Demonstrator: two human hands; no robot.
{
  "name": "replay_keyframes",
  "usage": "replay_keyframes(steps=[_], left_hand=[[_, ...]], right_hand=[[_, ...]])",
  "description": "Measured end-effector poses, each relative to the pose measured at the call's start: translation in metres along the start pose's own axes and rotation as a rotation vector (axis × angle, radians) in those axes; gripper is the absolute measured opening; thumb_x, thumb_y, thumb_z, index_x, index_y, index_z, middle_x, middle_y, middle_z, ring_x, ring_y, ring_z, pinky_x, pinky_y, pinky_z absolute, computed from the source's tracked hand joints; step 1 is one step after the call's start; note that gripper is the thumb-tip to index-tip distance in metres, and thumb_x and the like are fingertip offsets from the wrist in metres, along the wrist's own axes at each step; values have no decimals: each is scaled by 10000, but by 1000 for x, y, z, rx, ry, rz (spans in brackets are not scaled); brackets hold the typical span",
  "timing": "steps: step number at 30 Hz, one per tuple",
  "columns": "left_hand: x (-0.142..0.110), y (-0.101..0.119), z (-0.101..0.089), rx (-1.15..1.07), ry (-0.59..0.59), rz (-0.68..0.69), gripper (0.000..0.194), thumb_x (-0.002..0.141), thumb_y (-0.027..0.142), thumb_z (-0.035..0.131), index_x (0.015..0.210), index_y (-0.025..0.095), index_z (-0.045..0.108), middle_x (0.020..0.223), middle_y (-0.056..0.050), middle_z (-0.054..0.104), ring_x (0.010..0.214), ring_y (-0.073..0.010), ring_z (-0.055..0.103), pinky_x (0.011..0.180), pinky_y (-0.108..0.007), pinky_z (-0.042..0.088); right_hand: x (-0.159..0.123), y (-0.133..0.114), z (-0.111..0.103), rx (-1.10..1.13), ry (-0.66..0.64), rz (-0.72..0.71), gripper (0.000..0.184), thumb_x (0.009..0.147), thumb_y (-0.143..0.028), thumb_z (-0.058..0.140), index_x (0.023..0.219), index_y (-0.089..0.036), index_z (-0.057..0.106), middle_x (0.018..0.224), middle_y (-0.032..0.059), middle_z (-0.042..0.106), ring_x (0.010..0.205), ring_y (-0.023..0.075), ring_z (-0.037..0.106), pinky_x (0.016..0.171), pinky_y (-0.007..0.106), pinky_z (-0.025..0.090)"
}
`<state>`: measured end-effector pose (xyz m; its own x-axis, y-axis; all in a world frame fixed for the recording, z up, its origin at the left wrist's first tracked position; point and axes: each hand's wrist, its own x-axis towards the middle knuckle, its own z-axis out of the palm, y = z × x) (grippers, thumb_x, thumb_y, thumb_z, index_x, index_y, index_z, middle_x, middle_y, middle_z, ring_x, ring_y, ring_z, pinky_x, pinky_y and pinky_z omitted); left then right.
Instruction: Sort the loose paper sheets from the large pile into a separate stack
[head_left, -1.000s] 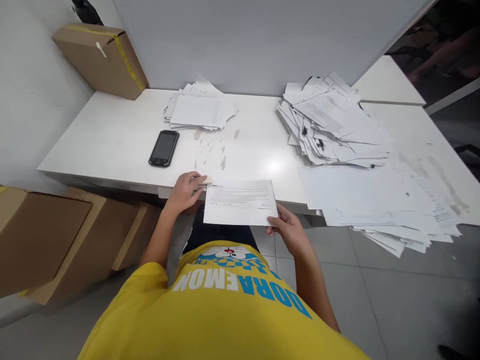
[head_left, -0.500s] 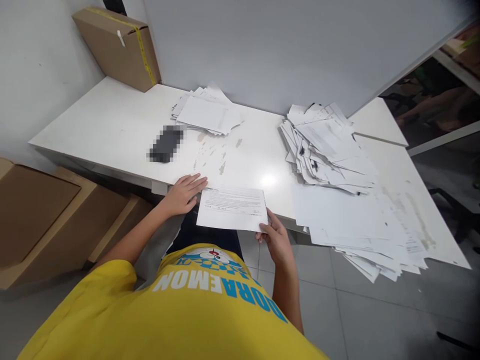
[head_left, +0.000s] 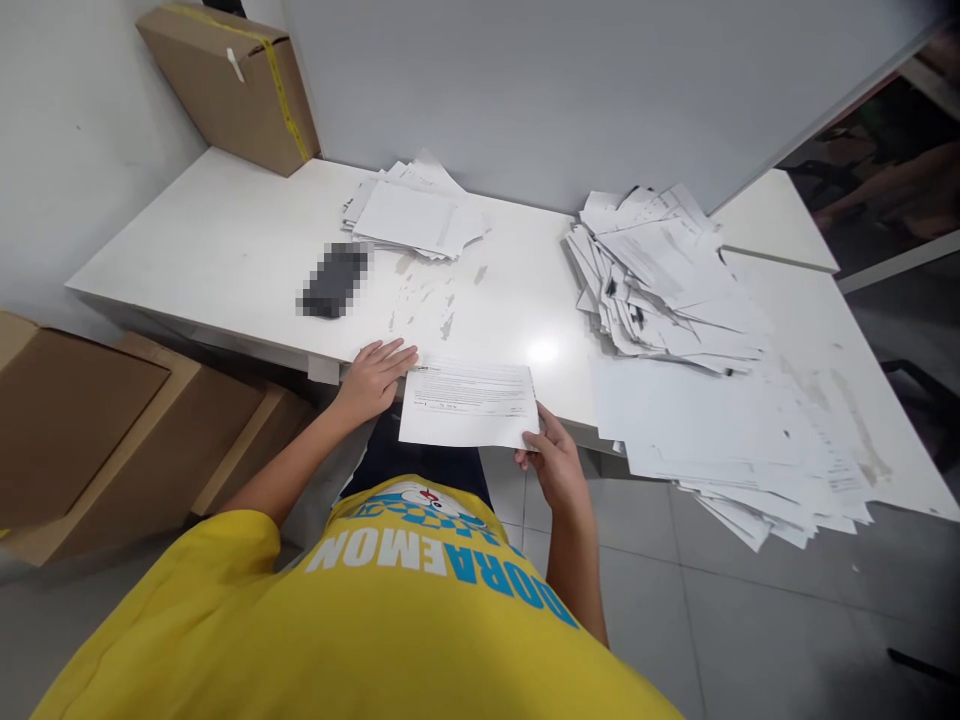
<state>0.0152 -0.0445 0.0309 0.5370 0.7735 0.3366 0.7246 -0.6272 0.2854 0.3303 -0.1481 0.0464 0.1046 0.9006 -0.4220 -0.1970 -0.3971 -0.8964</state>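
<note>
Printed sheet (head_left: pixel 469 405) at table's (head_left: pixel 517 300) near edge, right hand (head_left: pixel 553 458) clamped on its near right corner, left hand (head_left: pixel 369 382) at the far left corner.
Right: thumb on top, fingers underneath, pinching the paper. Left: flattish at the near edge, fingers slightly apart, not gripping; tips right by the sheet's corner, can't tell if touching. Sheet lies print up, near part sticking out past the edge over the lap. Dark item (head_left: pixel 332 280), pixelated, on the table beyond the left hand. Paper stack (head_left: pixel 412 215) at the far side, just right of that. Messy pile (head_left: pixel 667 265) to the right, with loose sheets (head_left: pixel 697 420) nearer, some overhanging the edge. Taped box (head_left: pixel 232 95) in the far left corner; cartons (head_left: pixel 172 450) near left, below table level.
</note>
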Motion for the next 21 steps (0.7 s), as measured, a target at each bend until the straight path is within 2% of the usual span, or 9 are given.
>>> replay_keyframes(steps=[7,10,12,15,17,19,21], left_hand=[[1,-6,0,-7,25,29,571,895,136,408,1429,286,544,1443,-23,580,1431,-247,446,1153,-524,384],[3,-6,0,-14,61,17,497,939,200,408,1404,278,568,1419,-35,606,1412,-252,470,1133,-514,390],[4,-5,1,-26,111,-1,454,964,248,407,1379,276,587,1393,-42,629,1389,-251,497,1116,-500,397],[4,-5,8,-36,202,-27,415,983,283,392,1334,282,615,1345,-40,666,1331,-236,552,1098,-476,398],[1,-7,18,-6,245,-37,408,980,287,395,1320,279,622,1325,-43,679,1300,-238,575,1087,-470,391],[-1,-13,33,63,280,-35,411,958,299,431,1322,270,620,1320,-59,680,1284,-255,584,1073,-470,378],[-3,-22,50,137,328,-17,423,921,322,480,1315,272,624,1292,-69,696,1246,-271,608,1055,-465,365]], right_hand=[[-3,5,-1,-78,20,-71,802,773,-328,662,1525,-239,399,679,-31,600,545,160,569,503,305,474],[-6,2,-10,-161,30,-118,762,798,-358,652,1515,-252,419,720,-21,619,571,161,583,534,317,503],[-7,-4,-20,-200,87,-174,733,803,-368,651,1498,-259,445,737,-17,624,572,159,580,538,320,509],[-1,-17,-34,-196,215,-311,693,818,-369,652,1479,-266,474,736,-15,612,565,155,562,535,311,501],[11,-27,-35,-163,288,-444,686,839,-364,638,1495,-289,452,789,-6,623,566,145,546,556,311,505],[26,-38,-25,-159,348,-582,696,858,-353,612,1523,-326,405,885,8,648,565,134,528,585,315,513],[41,-52,-6,-253,354,-691,673,888,-346,572,1536,-342,388,919,21,669,578,143,531,613,324,521]])
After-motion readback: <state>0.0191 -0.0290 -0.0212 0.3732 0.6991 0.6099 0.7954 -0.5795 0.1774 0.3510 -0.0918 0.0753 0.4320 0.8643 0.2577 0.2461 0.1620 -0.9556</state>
